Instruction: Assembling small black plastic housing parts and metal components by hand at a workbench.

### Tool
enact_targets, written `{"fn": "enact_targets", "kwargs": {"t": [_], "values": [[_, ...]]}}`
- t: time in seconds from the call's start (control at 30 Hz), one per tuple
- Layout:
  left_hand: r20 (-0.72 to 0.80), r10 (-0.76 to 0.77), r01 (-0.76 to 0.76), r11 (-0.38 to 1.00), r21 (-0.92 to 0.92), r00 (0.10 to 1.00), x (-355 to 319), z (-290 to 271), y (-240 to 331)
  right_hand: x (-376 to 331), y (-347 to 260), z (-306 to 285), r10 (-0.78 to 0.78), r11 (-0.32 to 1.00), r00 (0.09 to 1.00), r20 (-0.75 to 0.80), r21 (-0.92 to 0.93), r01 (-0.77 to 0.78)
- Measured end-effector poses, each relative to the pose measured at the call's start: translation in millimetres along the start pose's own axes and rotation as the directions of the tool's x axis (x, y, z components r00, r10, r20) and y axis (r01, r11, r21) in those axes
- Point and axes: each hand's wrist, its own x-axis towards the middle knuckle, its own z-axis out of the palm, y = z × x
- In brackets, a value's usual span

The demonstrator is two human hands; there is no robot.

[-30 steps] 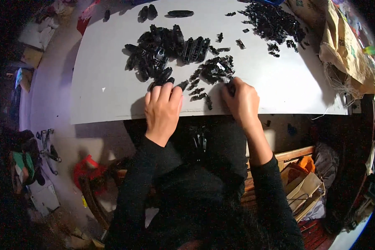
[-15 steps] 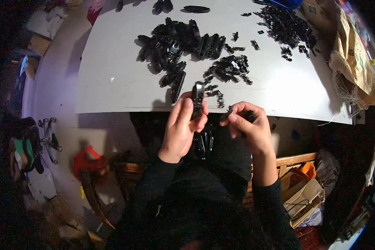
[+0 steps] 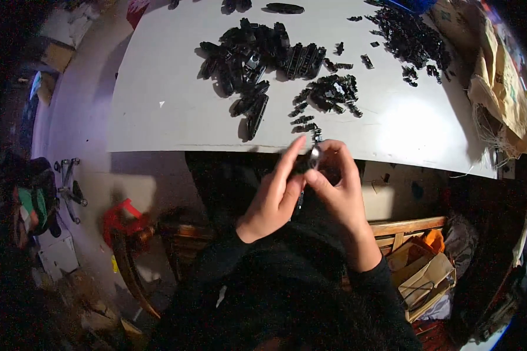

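Note:
My left hand (image 3: pixel 275 196) and my right hand (image 3: pixel 341 190) meet just off the near edge of the white table (image 3: pixel 158 128). Between their fingertips is a black, shiny plastic part (image 3: pixel 314 157), blurred and partly covered. The right thumb and fingers curl round it; the left fingers reach against its other side, fairly straight. Whether small pieces sit inside the right palm is hidden. Just beyond the hands, several small black clip-like pieces (image 3: pixel 303 120) lie near the edge. A little heap of similar pieces (image 3: pixel 334 90) sits farther back.
Long black plastic parts (image 3: pixel 240 55) are piled at the table's middle. A bigger heap of small black pieces (image 3: pixel 413 38) lies far right, near a brown paper sack (image 3: pixel 500 93). A red object (image 3: pixel 123 219) is low on the left; a wooden chair rail (image 3: pixel 410 225) stands right.
The left hand has swung right and the right hand slightly up-left, so they now meet. The black part has tipped and is now between both hands. The view has shifted slightly.

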Motion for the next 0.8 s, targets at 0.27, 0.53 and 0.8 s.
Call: {"fn": "enact_targets", "kwargs": {"t": [0.27,0.53,0.8], "values": [[0.2,0.092,-0.192,0.803,0.565,0.975,-13.5,-22.6,-7.7,-26.9,37.8,-14.9,0.178,0.968,0.951,0.254,-0.217,-0.123],[-0.12,0.334,-0.08,0.527,0.846,0.935,37.6,-58.7,-23.1,19.9,5.4,-12.0,-0.255,0.461,0.94,0.227,-0.826,0.324],[-0.317,-0.071,0.062,0.997,-0.036,0.946,17.9,-56.5,-16.9,27.9,10.9,-34.0,0.298,0.953,0.914,0.277,-0.14,-0.268]]}}
